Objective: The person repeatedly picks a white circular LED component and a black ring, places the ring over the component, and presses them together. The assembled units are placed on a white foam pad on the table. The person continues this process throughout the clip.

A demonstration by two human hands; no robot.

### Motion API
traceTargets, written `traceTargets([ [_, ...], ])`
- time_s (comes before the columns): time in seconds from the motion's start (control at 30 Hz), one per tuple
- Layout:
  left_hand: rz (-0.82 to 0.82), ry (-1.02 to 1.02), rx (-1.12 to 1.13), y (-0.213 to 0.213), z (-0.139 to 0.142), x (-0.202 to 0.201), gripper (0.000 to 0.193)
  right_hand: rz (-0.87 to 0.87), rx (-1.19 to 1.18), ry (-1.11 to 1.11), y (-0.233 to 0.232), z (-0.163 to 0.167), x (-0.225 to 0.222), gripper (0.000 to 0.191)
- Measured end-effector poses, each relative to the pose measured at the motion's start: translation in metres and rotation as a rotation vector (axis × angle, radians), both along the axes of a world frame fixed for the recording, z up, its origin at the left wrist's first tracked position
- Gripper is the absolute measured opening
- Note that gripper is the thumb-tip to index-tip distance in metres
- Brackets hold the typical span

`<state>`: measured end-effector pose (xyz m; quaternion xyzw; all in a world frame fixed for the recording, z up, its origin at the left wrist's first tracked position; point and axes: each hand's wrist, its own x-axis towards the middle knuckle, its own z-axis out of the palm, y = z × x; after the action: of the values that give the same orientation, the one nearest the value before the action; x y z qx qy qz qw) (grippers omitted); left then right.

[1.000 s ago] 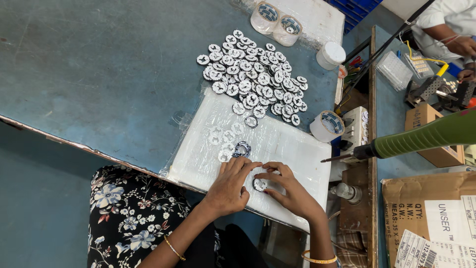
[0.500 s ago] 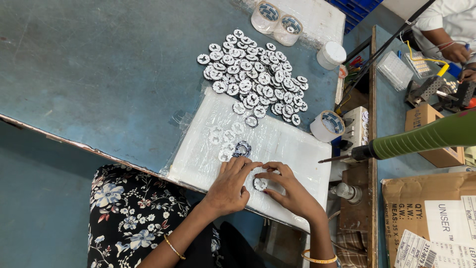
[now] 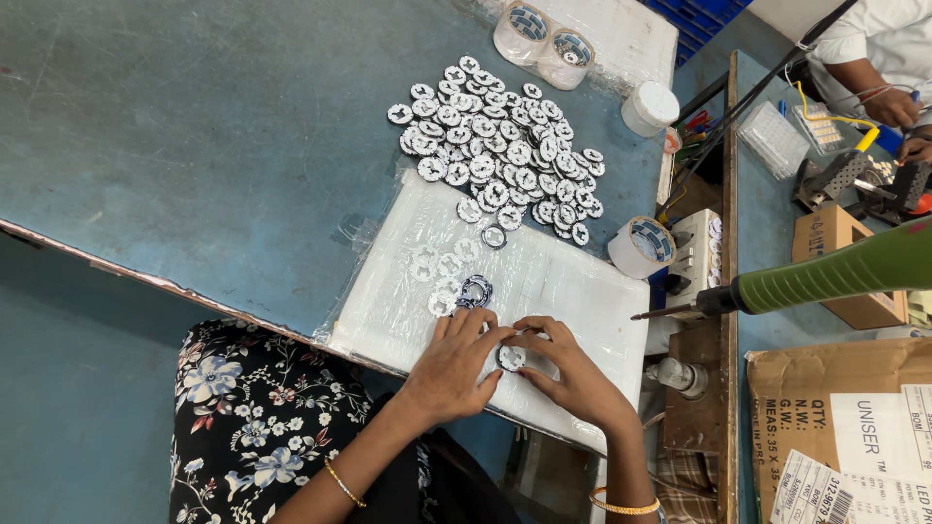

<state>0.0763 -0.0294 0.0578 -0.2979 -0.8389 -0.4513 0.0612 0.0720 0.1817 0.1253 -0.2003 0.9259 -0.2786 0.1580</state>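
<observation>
The blue tabletop (image 3: pixel 194 146) fills the left of the view, with a white plastic-wrapped pad (image 3: pixel 573 291) lying at its near edge. On the pad, the left hand (image 3: pixel 454 367) and the right hand (image 3: pixel 573 374) meet around one small round disc (image 3: pixel 510 358). The disc sits between the two grips, at 3 o'clock of the left fingertips and 9 o'clock of the right ones, lying flat on the pad. Both grips are grasping the disc, fingertips pinched at its rim. At 11 o'clock of the disc, a few loose discs (image 3: pixel 451 281) rest on the pad. Farther off at 12 o'clock lies a big heap of discs (image 3: pixel 500 160). At 2 o'clock stands a tape roll (image 3: pixel 643 245), and at 3 o'clock a green-handled tool (image 3: pixel 835 277) hangs
</observation>
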Motion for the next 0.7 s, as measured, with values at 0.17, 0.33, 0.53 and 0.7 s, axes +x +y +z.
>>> traceTargets([
  [0.17,0.039,0.015,0.002,0.002,-0.002,0.000,0.052,-0.028,-0.038,0.002,-0.002,0.001,0.002,0.046],
  [0.33,0.068,-0.016,0.034,0.003,-0.009,0.002,0.042,-0.221,-0.064,-0.043,-0.009,-0.008,0.013,0.044],
  [0.53,0.065,-0.040,0.058,0.002,-0.010,0.001,0.034,-0.293,-0.131,0.075,-0.013,-0.017,0.019,0.041],
  [0.7,0.068,-0.032,0.061,0.004,-0.011,0.000,0.028,-0.311,-0.125,0.067,-0.012,-0.017,0.019,0.041],
])
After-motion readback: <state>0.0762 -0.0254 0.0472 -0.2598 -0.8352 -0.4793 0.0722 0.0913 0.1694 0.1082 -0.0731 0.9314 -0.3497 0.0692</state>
